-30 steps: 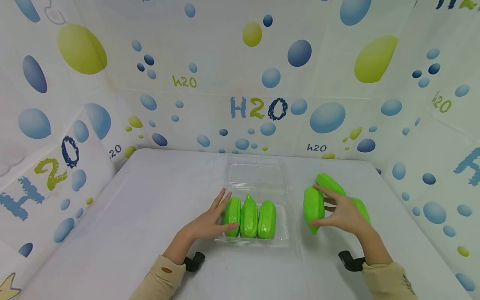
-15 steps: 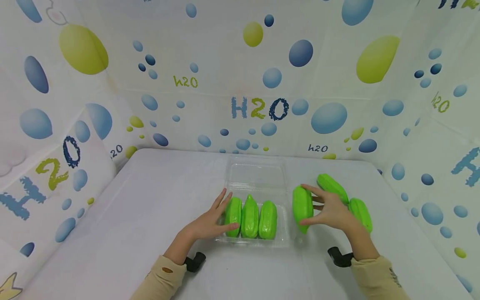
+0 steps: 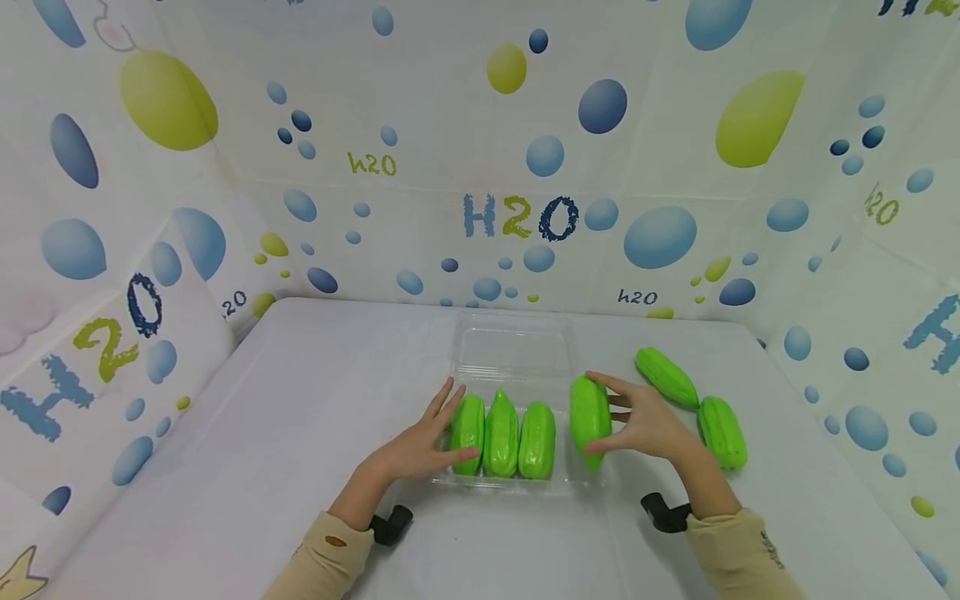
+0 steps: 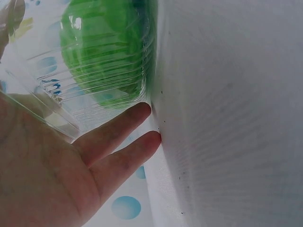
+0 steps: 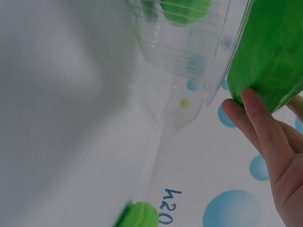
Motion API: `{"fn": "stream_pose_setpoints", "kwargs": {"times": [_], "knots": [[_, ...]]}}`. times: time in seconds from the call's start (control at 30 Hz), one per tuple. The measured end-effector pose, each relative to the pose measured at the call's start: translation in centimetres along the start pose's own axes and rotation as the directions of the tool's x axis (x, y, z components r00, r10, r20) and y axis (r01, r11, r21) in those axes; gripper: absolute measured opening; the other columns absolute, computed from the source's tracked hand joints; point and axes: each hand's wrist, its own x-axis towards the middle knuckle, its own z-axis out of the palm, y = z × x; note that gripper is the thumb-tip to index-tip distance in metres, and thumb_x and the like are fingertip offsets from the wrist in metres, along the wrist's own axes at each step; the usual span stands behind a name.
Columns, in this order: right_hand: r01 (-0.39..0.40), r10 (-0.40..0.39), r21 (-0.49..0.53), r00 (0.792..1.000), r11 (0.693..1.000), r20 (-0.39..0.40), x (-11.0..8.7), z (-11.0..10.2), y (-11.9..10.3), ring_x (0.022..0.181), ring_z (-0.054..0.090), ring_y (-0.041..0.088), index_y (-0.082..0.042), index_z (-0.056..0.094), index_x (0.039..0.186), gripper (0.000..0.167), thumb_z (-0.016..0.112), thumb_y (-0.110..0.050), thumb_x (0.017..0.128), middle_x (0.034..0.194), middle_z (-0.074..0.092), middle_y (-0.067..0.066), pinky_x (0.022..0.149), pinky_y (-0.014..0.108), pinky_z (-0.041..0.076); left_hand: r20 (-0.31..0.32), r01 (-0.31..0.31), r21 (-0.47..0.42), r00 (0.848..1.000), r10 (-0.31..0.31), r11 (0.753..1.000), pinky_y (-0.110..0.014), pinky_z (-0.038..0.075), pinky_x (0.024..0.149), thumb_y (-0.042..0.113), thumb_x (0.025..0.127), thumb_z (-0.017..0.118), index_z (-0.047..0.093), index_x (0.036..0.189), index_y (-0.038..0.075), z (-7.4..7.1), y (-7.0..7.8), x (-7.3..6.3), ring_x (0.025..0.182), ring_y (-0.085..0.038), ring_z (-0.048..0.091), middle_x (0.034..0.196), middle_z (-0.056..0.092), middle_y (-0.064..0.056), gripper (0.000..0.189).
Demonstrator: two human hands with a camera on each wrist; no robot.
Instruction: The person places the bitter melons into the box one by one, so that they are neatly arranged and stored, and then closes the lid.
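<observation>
A clear plastic clamshell box (image 3: 562,446) lies open on the white table, its lid folded back. Three bright green, ridged, cucumber-shaped pieces (image 3: 501,435) stand side by side in its left and middle part. My left hand (image 3: 416,446) rests at the box's left side with fingers extended, thumb over the leftmost piece; in the left wrist view two fingers (image 4: 118,130) lie along the outer wall. My right hand (image 3: 651,423) grips another green piece (image 3: 588,421) between thumb and fingers, over the box's right edge. The right wrist view shows it beside the box wall (image 5: 189,56).
Two more green pieces lie on the table to the right, one slanted at the back (image 3: 666,377) and one nearer (image 3: 722,432). The box lid (image 3: 513,346) lies flat behind. A white curtain (image 3: 420,108) with blue and yellow spots stands around the table.
My right hand has carried the held green piece leftward, from the table beside the box to its right edge. The left hand has stayed in place.
</observation>
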Motion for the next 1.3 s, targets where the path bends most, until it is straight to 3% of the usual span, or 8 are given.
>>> {"fn": "stream_pose_setpoints", "kwargs": {"times": [0.2,0.43,0.67,0.87,1.1,1.3], "knots": [[0.016,-0.015,-0.005,1.000,1.000,0.022,0.4,0.6,-0.2,0.114,0.047,0.043,-0.005,0.041,0.137,0.097,0.088,-0.030,0.056,0.136,0.041,0.020,0.083,0.037,0.049,-0.002,0.002,0.005,1.000,-0.002,1.000,-0.058,0.030,0.096,0.050,0.084,0.060,-0.004,0.147,0.022,-0.1,0.1,0.0,0.134,-0.039,0.015,0.152,-0.014,-0.006,0.094],[0.084,-0.081,-0.089,0.996,0.992,0.048,0.9,1.2,-0.1,0.111,0.051,0.041,-0.001,0.041,0.135,0.099,0.087,-0.036,0.056,0.135,0.043,0.021,0.080,0.035,0.050,-0.004,0.006,-0.002,1.000,-0.006,1.000,-0.059,0.030,0.096,0.050,0.083,0.060,-0.004,0.148,0.023,0.0,0.0,0.0,0.134,-0.040,0.016,0.152,-0.014,-0.006,0.094],[0.094,-0.080,-0.210,0.994,0.973,0.073,1.2,1.8,-0.4,0.125,0.038,0.036,-0.001,0.042,0.134,0.101,0.086,-0.044,0.053,0.138,0.039,0.021,0.085,0.038,0.047,-0.006,0.005,0.008,1.000,-0.005,1.000,-0.058,0.032,0.096,0.050,0.083,0.060,-0.004,0.147,0.022,0.0,0.1,0.0,0.134,-0.040,0.017,0.152,-0.013,-0.007,0.095],[0.066,-0.043,-0.381,0.997,0.922,0.068,1.2,2.5,-1.0,0.123,0.039,0.038,-0.007,0.044,0.135,0.101,0.087,-0.045,0.052,0.138,0.037,0.023,0.093,0.048,0.040,-0.007,0.000,0.008,1.000,0.000,1.000,-0.058,0.031,0.096,0.050,0.083,0.060,-0.004,0.148,0.022,0.0,0.0,0.1,0.134,-0.039,0.015,0.152,-0.013,-0.007,0.095],[0.016,0.028,-0.523,0.997,0.852,0.076,1.3,3.3,-1.6,0.121,0.041,0.041,-0.009,0.046,0.135,0.102,0.085,-0.050,0.050,0.139,0.035,0.026,0.091,0.053,0.039,0.000,0.001,0.003,1.000,-0.001,1.000,-0.057,0.031,0.096,0.050,0.083,0.060,-0.004,0.147,0.022,0.0,0.0,0.1,0.134,-0.039,0.015,0.152,-0.014,-0.007,0.095],[0.004,0.052,-0.524,0.994,0.852,0.093,1.3,3.7,-1.6,0.124,0.036,0.044,-0.008,0.043,0.136,0.102,0.085,-0.048,0.052,0.140,0.032,0.027,0.091,0.055,0.038,0.005,0.000,0.000,1.000,0.000,1.000,-0.057,0.031,0.096,0.049,0.083,0.061,-0.004,0.147,0.020,-0.1,0.2,0.0,0.134,-0.039,0.015,0.152,-0.014,-0.007,0.096]]}}
